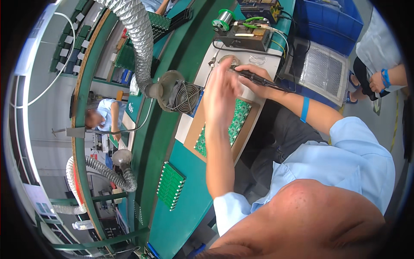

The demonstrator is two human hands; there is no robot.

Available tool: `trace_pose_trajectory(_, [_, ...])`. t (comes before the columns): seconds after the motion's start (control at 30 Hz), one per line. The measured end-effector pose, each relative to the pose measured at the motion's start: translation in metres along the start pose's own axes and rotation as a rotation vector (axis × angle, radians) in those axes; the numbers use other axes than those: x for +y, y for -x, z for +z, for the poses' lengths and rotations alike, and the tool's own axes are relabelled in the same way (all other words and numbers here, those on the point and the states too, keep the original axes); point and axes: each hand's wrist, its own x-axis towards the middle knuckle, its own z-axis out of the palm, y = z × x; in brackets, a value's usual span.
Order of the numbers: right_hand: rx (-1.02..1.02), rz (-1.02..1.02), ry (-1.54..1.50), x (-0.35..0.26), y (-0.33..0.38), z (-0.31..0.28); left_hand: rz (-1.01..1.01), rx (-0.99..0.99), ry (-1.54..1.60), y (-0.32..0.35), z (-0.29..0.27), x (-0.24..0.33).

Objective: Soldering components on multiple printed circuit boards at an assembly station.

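My left hand (220, 90) is raised above the workbench, its fingers stretched out and somewhat blurred. I see nothing in it. In my right hand (255, 80) is a dark, pen-shaped soldering iron (258, 80) with a thin black cable; its tip is hidden near the left fingers. Just beyond the hands stands a small round dish (230, 60), partly covered by the left hand. Below them a panel of green circuit boards (237, 121) lies on a brown board (189, 140), and my left forearm hides part of it.
At the back stand a soldering station (248, 38) and a solder wire reel (223, 20). A fume fan (183, 97) is left of the hands. Another green board stack (171, 185) lies nearer. Blue crates (327, 26) stand right. Another person (384, 56) stands at right; one works (108, 114) across.
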Motion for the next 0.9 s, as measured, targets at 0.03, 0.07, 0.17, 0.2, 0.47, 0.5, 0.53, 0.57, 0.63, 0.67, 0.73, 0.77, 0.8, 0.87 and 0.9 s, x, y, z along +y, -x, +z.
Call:
trace_pose_trajectory(0.03, [0.013,-0.003,0.03,-0.003,-0.003,-0.002,0.074,0.159,-0.129,0.035,-0.007,-0.002])
trace_pose_trajectory(0.07, [0.027,-0.005,0.062,-0.006,-0.005,-0.005,0.116,0.388,-0.198,0.072,-0.013,-0.003])
trace_pose_trajectory(0.17, [0.032,-0.001,0.074,-0.014,-0.011,-0.006,0.404,0.904,-0.606,0.186,-0.065,-0.031])
trace_pose_trajectory(0.2, [0.015,0.009,0.071,-0.013,-0.011,-0.003,0.466,1.075,-0.715,0.219,-0.079,-0.039])
trace_pose_trajectory(0.47, [-0.046,0.015,0.115,-0.016,-0.003,0.007,0.604,1.205,-0.828,0.255,-0.107,-0.072])
trace_pose_trajectory(0.5, [-0.038,0.036,0.104,-0.017,-0.003,0.006,0.567,1.214,-0.868,0.255,-0.104,-0.073])
trace_pose_trajectory(0.53, [-0.031,0.058,0.092,-0.018,-0.002,0.005,0.531,1.224,-0.908,0.255,-0.102,-0.073])
trace_pose_trajectory(0.57, [-0.023,0.08,0.079,-0.019,-0.001,0.004,0.493,1.233,-0.951,0.255,-0.1,-0.074])
trace_pose_trajectory(0.63, [-0.018,0.098,0.067,-0.02,-0.001,0.004,0.459,1.244,-0.989,0.256,-0.1,-0.075])
trace_pose_trajectory(0.67, [-0.022,0.1,0.07,-0.019,-0.001,0.004,0.466,1.241,-0.994,0.256,-0.101,-0.077])
trace_pose_trajectory(0.73, [-0.028,0.107,0.075,-0.018,-0.002,0.005,0.479,1.234,-1.006,0.256,-0.104,-0.08])
trace_pose_trajectory(0.77, [-0.031,0.112,0.077,-0.018,-0.002,0.005,0.483,1.23,-1.013,0.256,-0.105,-0.08])
trace_pose_trajectory(0.8, [-0.033,0.112,0.077,-0.017,-0.003,0.004,0.484,1.232,-1.011,0.254,-0.104,-0.079])
trace_pose_trajectory(0.87, [-0.031,0.09,0.065,-0.014,-0.003,0.002,0.439,1.247,-0.984,0.252,-0.1,-0.078])
trace_pose_trajectory(0.9, [-0.03,0.082,0.059,-0.013,-0.003,0.001,0.414,1.254,-0.97,0.252,-0.098,-0.078])
